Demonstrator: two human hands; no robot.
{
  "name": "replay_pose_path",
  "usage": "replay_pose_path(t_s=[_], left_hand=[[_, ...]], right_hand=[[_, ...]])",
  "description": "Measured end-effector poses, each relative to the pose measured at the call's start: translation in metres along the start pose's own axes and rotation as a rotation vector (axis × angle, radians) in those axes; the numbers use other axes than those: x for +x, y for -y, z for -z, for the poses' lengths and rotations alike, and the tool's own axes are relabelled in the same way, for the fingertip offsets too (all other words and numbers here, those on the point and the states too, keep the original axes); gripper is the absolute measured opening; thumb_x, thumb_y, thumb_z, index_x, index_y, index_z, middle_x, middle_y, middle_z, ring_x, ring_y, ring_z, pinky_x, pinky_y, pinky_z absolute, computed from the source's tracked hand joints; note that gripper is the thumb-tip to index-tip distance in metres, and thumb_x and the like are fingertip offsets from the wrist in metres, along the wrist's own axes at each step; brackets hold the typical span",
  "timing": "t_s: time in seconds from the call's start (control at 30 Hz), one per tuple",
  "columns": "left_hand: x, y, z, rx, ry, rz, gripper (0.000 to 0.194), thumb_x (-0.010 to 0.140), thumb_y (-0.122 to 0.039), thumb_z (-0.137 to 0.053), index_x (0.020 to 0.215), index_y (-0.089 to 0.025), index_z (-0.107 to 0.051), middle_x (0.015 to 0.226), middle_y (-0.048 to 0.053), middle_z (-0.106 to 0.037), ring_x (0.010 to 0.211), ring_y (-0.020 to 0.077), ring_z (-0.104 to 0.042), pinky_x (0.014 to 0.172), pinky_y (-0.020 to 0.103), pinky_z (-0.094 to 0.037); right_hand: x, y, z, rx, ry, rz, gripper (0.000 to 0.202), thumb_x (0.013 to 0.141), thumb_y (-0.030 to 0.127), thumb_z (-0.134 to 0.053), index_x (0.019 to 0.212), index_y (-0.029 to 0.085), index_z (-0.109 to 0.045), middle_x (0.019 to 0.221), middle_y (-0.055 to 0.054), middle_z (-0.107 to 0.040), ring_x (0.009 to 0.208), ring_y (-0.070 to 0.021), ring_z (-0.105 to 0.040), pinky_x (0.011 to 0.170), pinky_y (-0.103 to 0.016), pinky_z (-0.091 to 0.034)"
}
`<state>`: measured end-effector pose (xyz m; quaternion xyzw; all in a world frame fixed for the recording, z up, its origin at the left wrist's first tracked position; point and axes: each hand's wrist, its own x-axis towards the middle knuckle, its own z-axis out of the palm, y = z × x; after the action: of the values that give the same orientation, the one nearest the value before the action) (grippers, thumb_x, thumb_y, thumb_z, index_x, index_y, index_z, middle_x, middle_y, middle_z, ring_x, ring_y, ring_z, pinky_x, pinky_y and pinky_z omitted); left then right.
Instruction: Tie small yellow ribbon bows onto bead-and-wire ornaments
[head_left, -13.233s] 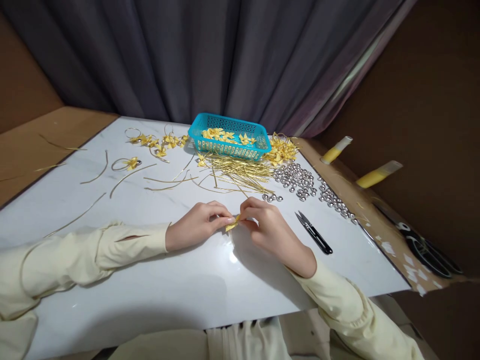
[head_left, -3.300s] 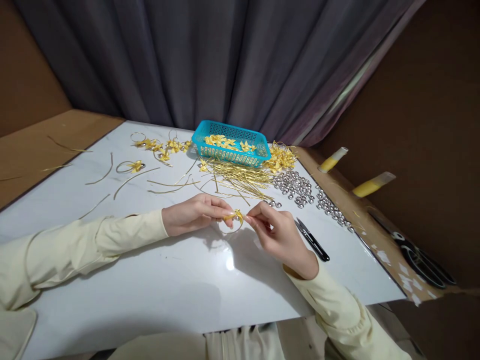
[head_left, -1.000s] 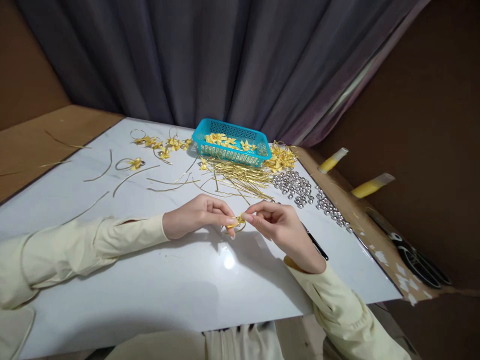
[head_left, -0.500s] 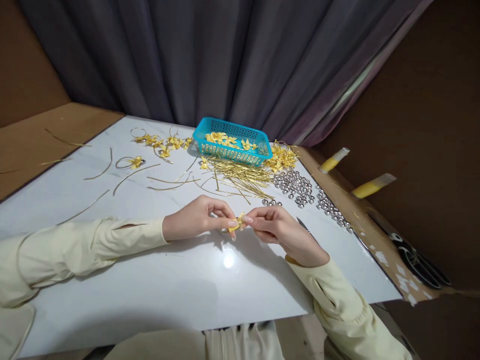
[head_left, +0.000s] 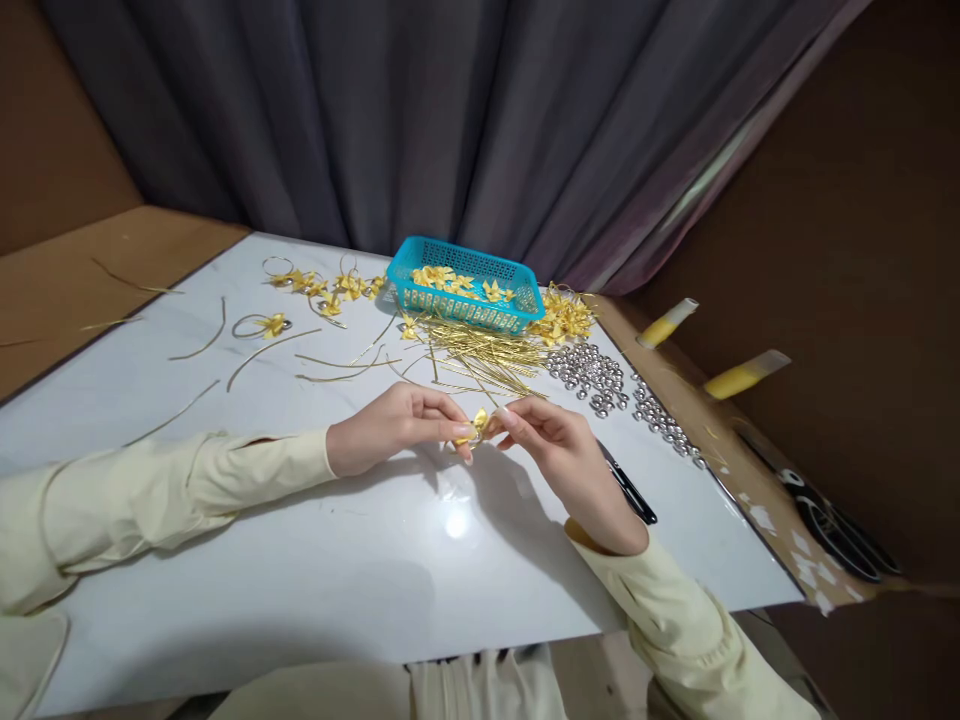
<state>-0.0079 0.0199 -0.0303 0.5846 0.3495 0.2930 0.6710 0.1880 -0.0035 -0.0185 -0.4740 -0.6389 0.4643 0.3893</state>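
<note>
Above the white tabletop, my left hand (head_left: 401, 428) pinches a small yellow ribbon flower (head_left: 481, 420) between thumb and fingertips. My right hand (head_left: 559, 455) meets it from the other side, thumb and index finger pressed together at the flower's edge. What exactly the right fingertips grip is too small to make out. Beyond both hands lies a pile of thin gold cords (head_left: 491, 350). Silver ring-like pieces (head_left: 589, 372) are heaped to the right of it. A black pen-like tool (head_left: 632, 488) rests beside my right wrist.
At the back stands a blue basket (head_left: 526, 322) holding yellow flowers, with more flowers (head_left: 562, 316) heaped beside it. Finished-looking flowers with loops (head_left: 271, 325) and loose cords lie left. Black-handled scissors (head_left: 832, 525) and two yellow tubes (head_left: 746, 375) are on the right.
My right hand has turned and its wrist has dropped slightly, uncovering more of the black pen-like tool. The flower has tipped more upright between the fingers.
</note>
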Motion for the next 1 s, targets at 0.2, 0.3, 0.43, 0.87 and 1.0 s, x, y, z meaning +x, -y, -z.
replay_pose_path(t_s=[0.2, 0.3, 0.43, 0.87, 1.0], left_hand=[[0.001, -0.001, -0.003, 0.006, -0.059, 0.048, 0.022, 0.069, -0.033, -0.071, 0.073, -0.012, -0.065, 0.069, 0.005, -0.071, 0.066, 0.0151, -0.064, 0.067, 0.026, -0.048], [0.002, -0.001, -0.003, 0.023, -0.056, 0.047, 0.02, 0.07, -0.031, -0.07, 0.073, -0.012, -0.065, 0.069, 0.005, -0.071, 0.067, 0.0149, -0.064, 0.069, 0.026, -0.048], [0.003, 0.005, -0.002, 0.013, -0.028, 0.045, 0.021, 0.07, -0.032, -0.07, 0.074, -0.011, -0.066, 0.069, 0.005, -0.071, 0.068, 0.0151, -0.064, 0.069, 0.027, -0.048], [0.007, 0.021, 0.004, -0.028, 0.054, 0.063, 0.021, 0.07, -0.03, -0.072, 0.075, -0.01, -0.067, 0.069, 0.007, -0.071, 0.068, 0.0159, -0.064, 0.072, 0.029, -0.048], [0.007, 0.021, 0.004, -0.01, 0.059, 0.074, 0.026, 0.068, -0.035, -0.073, 0.074, -0.01, -0.066, 0.068, 0.007, -0.071, 0.067, 0.0168, -0.064, 0.073, 0.031, -0.049]], right_hand=[[0.001, -0.002, 0.0, 0.211, 0.063, -0.117, 0.024, 0.081, 0.039, -0.06, 0.072, 0.017, -0.059, 0.072, -0.002, -0.066, 0.068, -0.0133, -0.063, 0.068, -0.028, -0.05], [0.001, -0.001, -0.001, 0.259, 0.11, -0.16, 0.024, 0.083, 0.038, -0.057, 0.072, 0.017, -0.054, 0.067, -0.001, -0.065, 0.064, -0.0127, -0.063, 0.063, -0.026, -0.049], [0.003, 0.002, -0.001, 0.22, 0.164, -0.198, 0.023, 0.082, 0.038, -0.059, 0.077, 0.018, -0.05, 0.067, 0.0, -0.065, 0.057, -0.0108, -0.061, 0.056, -0.024, -0.046], [0.005, -0.01, 0.007, -0.058, 0.271, -0.17, 0.033, 0.069, 0.032, -0.07, 0.09, 0.017, -0.05, 0.08, -0.003, -0.062, 0.052, -0.0059, -0.046, 0.042, -0.018, -0.032], [0.003, -0.007, 0.004, -0.229, 0.278, -0.088, 0.016, 0.075, 0.023, -0.062, 0.086, 0.015, -0.055, 0.075, -0.001, -0.061, 0.046, -0.0047, -0.037, 0.042, -0.019, -0.03]])
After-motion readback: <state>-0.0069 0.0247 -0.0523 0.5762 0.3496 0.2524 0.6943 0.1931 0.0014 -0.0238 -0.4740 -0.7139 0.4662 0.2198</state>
